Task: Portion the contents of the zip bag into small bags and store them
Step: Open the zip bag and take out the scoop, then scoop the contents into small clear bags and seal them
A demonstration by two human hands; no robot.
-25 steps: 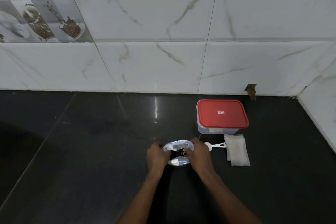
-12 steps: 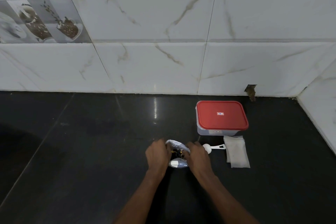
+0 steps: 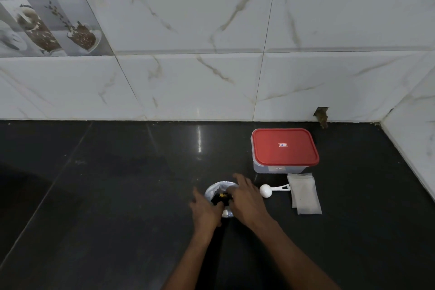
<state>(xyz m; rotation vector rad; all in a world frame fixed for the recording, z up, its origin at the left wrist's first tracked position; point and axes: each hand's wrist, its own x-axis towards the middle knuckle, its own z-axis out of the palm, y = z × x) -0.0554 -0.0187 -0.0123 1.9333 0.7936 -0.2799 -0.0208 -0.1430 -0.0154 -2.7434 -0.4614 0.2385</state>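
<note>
A silver zip bag stands on the black counter, its mouth spread wide over dark contents with a yellow bit. My left hand holds the bag's left side, thumb at the mouth. My right hand lies over the bag's right rim with its fingers stretched out and blurred. A white scoop lies just right of that hand. Beyond it sits a small stack of clear small bags. A clear box with a red lid, closed, stands behind them.
White marble wall tiles rise behind the counter, and a side wall closes the right end. A small chipped hole sits at the wall's base behind the box.
The bag's mouth has been pulled wider. My right hand's fingers have straightened and moved up over the rim. My left hand has slid down along the bag's left side.
</note>
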